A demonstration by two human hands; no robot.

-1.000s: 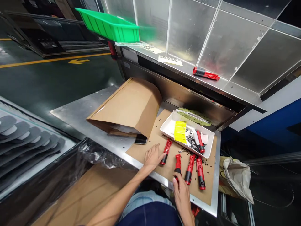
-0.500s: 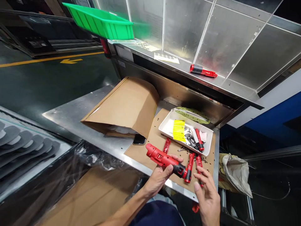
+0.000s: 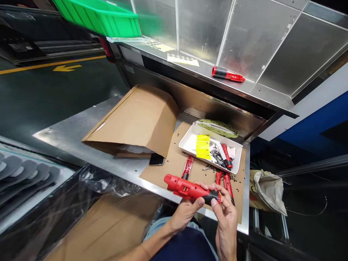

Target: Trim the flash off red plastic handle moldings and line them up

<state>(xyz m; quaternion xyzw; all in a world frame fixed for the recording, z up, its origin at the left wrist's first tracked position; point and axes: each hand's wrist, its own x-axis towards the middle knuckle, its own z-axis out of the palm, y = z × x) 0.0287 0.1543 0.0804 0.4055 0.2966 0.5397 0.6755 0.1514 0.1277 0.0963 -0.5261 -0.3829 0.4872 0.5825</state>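
Observation:
Both my hands hold a red and black tool body (image 3: 187, 189) level in front of me, above the near edge of the steel bench (image 3: 67, 132). My left hand (image 3: 187, 212) grips it from below at the middle. My right hand (image 3: 227, 210) wraps its fingers round the black end. On the brown cardboard sheet (image 3: 174, 163) behind it lie red half-shells (image 3: 187, 167), two more (image 3: 225, 181) and scattered small black screws. A white tray (image 3: 190, 143) holds a yellow label (image 3: 203, 146), screws and a red-handled tool (image 3: 226, 156).
A big folded cardboard piece (image 3: 136, 119) lies at the left of the bench over a phone (image 3: 157, 159). On the upper steel shelf lie another red tool (image 3: 227, 74), paper sheets (image 3: 182, 59) and a green bin (image 3: 98, 16). A crumpled bag (image 3: 268, 190) hangs at right; black plastic film (image 3: 81, 195) at left.
My hands left the parts lying on the cardboard; my left hand lifted the red tool body, and my right hand has now closed on its black end. The view shifted slightly.

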